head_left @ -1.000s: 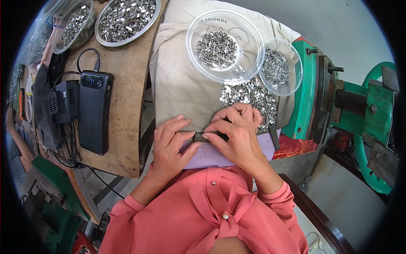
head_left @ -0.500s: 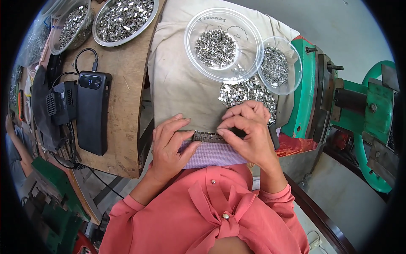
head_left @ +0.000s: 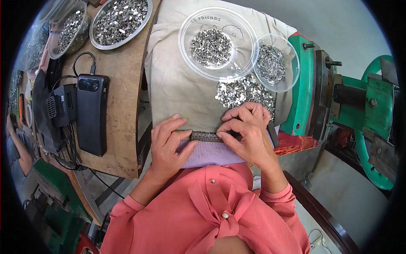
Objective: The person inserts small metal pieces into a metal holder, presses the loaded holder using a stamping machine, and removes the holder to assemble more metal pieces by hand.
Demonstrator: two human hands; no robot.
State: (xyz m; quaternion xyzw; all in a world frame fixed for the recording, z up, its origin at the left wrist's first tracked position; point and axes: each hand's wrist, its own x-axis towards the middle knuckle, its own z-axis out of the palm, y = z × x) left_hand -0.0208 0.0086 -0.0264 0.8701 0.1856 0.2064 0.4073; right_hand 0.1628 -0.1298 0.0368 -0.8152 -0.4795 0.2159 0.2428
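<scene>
A: What did we see of the work in hand?

B: We noted one metal strip [head_left: 204,136], dark grey and narrow, with close cross-ribs like a row of small links. It lay crosswise at the far edge of a purple checked cloth [head_left: 207,155], between the two hands; its right end was hidden from us.

A: How were the hands posed?

B: We observed the left hand [head_left: 165,146] back upward, its thumb and forefinger gripping the strip's left end, the other fingers loosely curved. The right hand [head_left: 250,134] arched over the opposite end, wrist bent inward, thumb and forefinger tips together at the strip. Whether they pinched a small piece, we could not tell.

A: And our count of the surroundings?

B: On the beige cloth [head_left: 177,91] we counted two clear tubs: a larger tub [head_left: 181,44] of small metal pieces and a smaller tub [head_left: 292,57] of thin pins. One loose pile [head_left: 245,91] of shiny pieces lay before them. On the wooden table [head_left: 122,116] we counted one metal bowl [head_left: 101,45], filled with pieces, and one black power bank [head_left: 91,122].
</scene>
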